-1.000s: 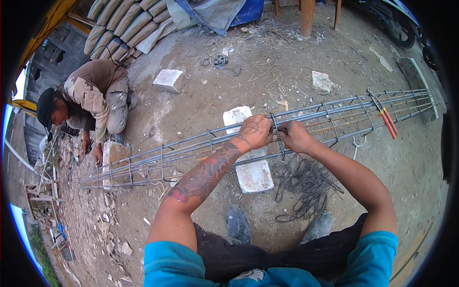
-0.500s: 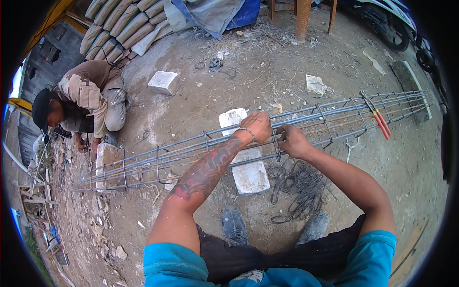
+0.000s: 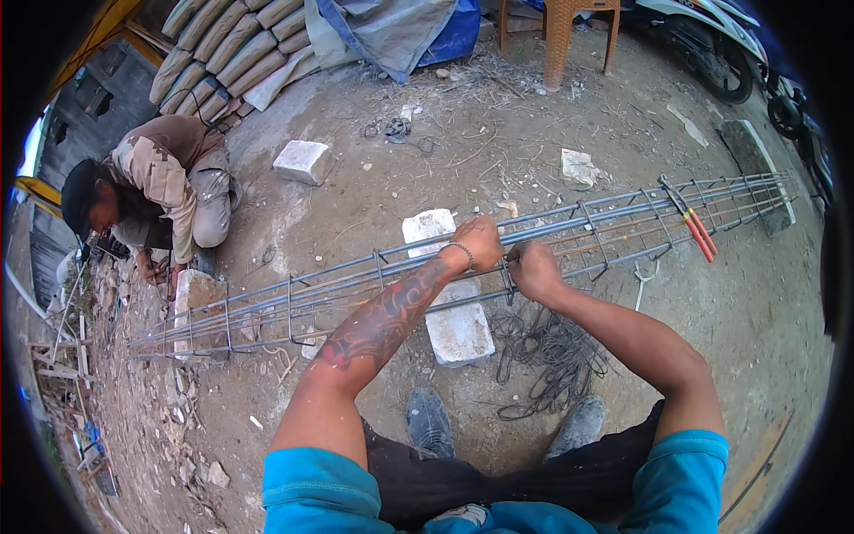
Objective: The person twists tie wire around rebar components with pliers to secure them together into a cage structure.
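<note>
A long steel rebar cage point(image 3: 356, 283) of lengthwise bars and square stirrups stretches in front of me, propped on pale blocks. My left hand point(image 3: 480, 242) is closed on its bars near the middle. Close beside it, my right hand point(image 3: 535, 270) has its fingers curled together at a stirrup point(image 3: 509, 283); whatever they pinch is hidden. Red-handled pincers point(image 3: 699, 233) rest across the cage on the right. Below the bars lies a loose heap of dark tie wire point(image 3: 553, 360). One pale block point(image 3: 459, 335) supports the middle, with another block point(image 3: 429, 230) just behind.
At the left, another person point(image 3: 169, 178) crouches by the block point(image 3: 197, 298) under the cage's end. A grey slab point(image 3: 752, 160) supports the right end. A forked metal tool point(image 3: 642, 283) lies on the ground. Stacked sacks point(image 3: 236, 49), a brown chair point(image 3: 557, 44) and a motorcycle point(image 3: 712, 53) stand behind.
My right hand has turned slightly and drawn in closer to the left hand, its fingers curling tighter at the stirrup. The left hand stays on the bars. The view has shifted a little.
</note>
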The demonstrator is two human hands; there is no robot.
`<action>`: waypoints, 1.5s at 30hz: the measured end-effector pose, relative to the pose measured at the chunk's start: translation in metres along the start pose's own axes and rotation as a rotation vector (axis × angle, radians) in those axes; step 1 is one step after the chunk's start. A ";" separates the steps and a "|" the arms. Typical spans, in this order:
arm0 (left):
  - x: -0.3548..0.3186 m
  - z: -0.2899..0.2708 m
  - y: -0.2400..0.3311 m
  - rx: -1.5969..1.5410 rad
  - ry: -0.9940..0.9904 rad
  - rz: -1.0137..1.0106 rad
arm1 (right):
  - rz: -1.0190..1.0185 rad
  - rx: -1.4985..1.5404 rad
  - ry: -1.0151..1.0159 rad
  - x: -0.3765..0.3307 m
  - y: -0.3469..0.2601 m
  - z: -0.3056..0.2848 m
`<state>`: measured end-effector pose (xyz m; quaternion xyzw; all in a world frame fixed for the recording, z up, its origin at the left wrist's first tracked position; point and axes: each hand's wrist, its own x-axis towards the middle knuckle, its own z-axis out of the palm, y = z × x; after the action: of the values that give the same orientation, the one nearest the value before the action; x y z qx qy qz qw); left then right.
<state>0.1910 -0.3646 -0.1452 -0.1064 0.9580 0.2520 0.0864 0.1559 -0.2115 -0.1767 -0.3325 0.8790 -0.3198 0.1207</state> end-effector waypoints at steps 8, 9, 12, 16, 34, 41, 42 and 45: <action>0.006 -0.014 0.010 0.085 -0.074 -0.066 | 0.007 0.038 -0.015 -0.002 -0.004 0.002; 0.004 -0.013 0.015 0.161 -0.069 -0.065 | -0.003 0.054 0.014 -0.004 -0.004 0.003; 0.004 -0.009 0.026 0.285 -0.079 -0.064 | -0.013 0.079 0.057 -0.009 -0.004 0.005; 0.015 -0.006 0.020 0.306 -0.189 -0.071 | -0.027 0.057 0.086 -0.010 -0.004 0.005; -0.022 0.020 -0.016 0.215 0.076 0.166 | -0.159 -0.335 -0.083 0.001 -0.001 -0.016; -0.022 0.021 -0.023 0.252 0.153 0.280 | -0.282 -0.016 -0.039 0.015 0.004 -0.018; -0.024 0.022 -0.024 0.225 0.202 0.308 | -0.201 -0.014 -0.126 0.019 0.004 -0.018; -0.028 0.022 -0.024 0.168 0.247 0.254 | -0.115 -0.007 -0.208 0.029 0.003 -0.019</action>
<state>0.2268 -0.3692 -0.1690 -0.0073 0.9847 0.1652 -0.0555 0.1247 -0.2196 -0.1638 -0.4144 0.8423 -0.2867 0.1915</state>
